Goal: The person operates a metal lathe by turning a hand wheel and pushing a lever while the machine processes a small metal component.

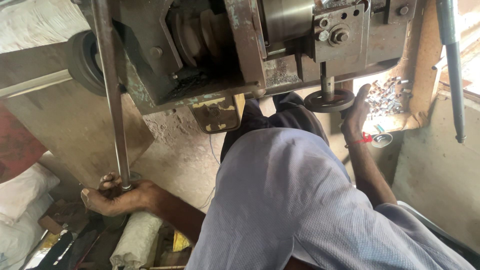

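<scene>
My left hand [114, 196] is closed around the lower end of a long grey metal rod [111, 85] that runs up past the front of a worn lathe-like machine [240, 45]. My right hand [356, 112], with a red thread at the wrist, rests against a dark round handwheel [329, 101] under the machine's tool block; its fingers are stretched along the wheel's rim. My light blue shirt [295, 200] fills the lower middle of the view.
A pile of small shiny metal pieces [387, 96] lies in a tray to the right of the handwheel. A dark lever [452, 65] hangs at the far right. White sacks [22, 190] and clutter lie on the floor at the lower left. A rubber wheel [82, 60] sits at the machine's left.
</scene>
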